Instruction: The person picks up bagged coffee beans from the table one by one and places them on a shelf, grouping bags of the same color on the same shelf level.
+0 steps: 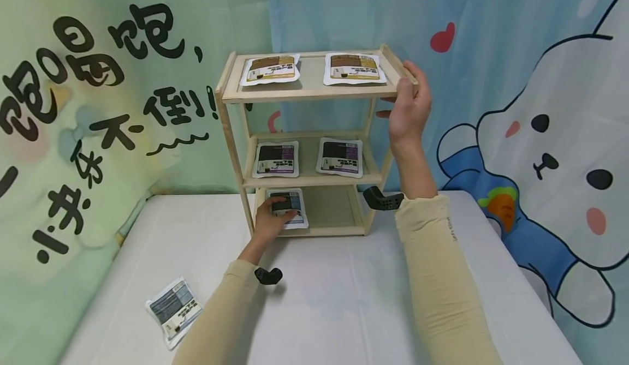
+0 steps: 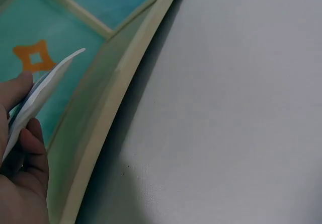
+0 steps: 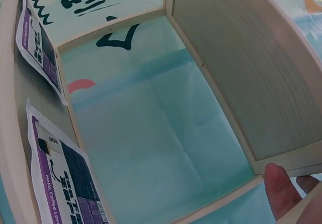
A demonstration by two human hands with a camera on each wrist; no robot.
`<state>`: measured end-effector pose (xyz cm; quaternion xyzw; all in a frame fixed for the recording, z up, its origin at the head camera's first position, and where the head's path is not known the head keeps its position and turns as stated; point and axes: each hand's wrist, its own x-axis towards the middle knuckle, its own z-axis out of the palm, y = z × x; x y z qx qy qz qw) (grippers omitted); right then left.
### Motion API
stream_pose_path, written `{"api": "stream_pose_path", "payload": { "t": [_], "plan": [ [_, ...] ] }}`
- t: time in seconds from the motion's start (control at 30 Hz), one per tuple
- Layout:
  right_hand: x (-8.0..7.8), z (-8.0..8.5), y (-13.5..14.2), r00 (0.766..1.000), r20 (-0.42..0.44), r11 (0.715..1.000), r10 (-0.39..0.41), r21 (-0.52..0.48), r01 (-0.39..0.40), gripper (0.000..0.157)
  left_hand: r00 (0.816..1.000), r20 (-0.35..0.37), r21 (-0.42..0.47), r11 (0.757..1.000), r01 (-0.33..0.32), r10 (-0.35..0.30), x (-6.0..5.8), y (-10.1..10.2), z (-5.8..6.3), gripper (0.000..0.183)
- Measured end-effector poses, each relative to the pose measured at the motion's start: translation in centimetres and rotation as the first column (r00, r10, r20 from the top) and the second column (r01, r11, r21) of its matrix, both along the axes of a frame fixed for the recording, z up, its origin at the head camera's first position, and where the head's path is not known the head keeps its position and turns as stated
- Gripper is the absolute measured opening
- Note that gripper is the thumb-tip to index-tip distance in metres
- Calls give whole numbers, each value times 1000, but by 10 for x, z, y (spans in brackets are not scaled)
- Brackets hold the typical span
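Observation:
A three-tier wooden shelf (image 1: 300, 181) stands at the back of the table. My left hand (image 1: 270, 220) pinches a white packet with a dark blue label (image 1: 296, 220) at the left of the bottom tier. In the left wrist view that packet (image 2: 45, 90) is seen edge-on, tilted between thumb and fingers, above the tier's wooden edge (image 2: 108, 118). My right hand (image 1: 411, 103) grips the right end of the top tier, thumb in front. Fingertips (image 3: 282, 189) show at the frame's corner in the right wrist view.
Two brown-labelled packets, one at left (image 1: 270, 70) and one at right (image 1: 355, 69), lie on the top tier. Two purple-labelled packets (image 1: 277, 159) (image 3: 58, 173) lie on the middle tier. Another blue-labelled packet (image 1: 174, 310) lies on the white table (image 1: 344, 299) at front left. Printed curtains (image 1: 334, 5) hang behind.

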<state>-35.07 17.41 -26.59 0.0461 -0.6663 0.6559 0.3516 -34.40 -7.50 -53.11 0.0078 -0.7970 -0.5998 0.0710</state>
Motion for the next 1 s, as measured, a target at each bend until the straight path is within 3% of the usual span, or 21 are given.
{"api": "stream_pose_path", "payload": {
  "t": [0.2, 0.5, 1.0],
  "plan": [
    [0, -2, -3, 1000, 14, 1000, 11, 1, -11, 46, 998, 51, -2, 1000, -20, 20, -10, -5, -6, 44],
    [-2, -2, 2, 1000, -21, 1000, 7, -7, -7, 45, 999, 54, 3, 1000, 3, -3, -20, -3, -10, 46],
    [1, 0, 2, 1000, -10, 1000, 26, -6, -26, 45, 999, 15, -192, 981, -40, 44, -17, 2, -12, 50]
  ]
}}
